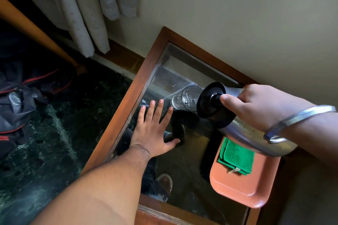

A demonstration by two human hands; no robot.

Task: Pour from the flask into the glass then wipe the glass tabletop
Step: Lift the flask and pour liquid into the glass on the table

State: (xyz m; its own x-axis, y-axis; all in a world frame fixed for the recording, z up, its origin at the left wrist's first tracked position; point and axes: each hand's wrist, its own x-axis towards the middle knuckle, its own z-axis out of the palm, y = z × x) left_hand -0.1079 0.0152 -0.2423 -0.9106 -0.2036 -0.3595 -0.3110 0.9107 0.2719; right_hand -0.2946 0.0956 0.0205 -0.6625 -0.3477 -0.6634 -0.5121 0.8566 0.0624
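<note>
My right hand (256,104) grips a steel flask (247,133) with a black lid (210,98), tilted on its side with the lid end beside a clear glass (186,97). The glass stands on the glass tabletop (182,160) near the wall. No stream of liquid can be made out. My left hand (153,126) lies flat on the tabletop with fingers spread, just left of the glass and not touching it. A folded green cloth (237,157) rests in an orange tray (243,188), partly under the flask.
The tabletop sits in a wooden frame (131,87) pushed against a cream wall (237,23). Curtains (82,5) hang at the back left. Dark bags (16,102) lie on the green floor (54,142) to the left. A metal bangle (296,120) circles my right wrist.
</note>
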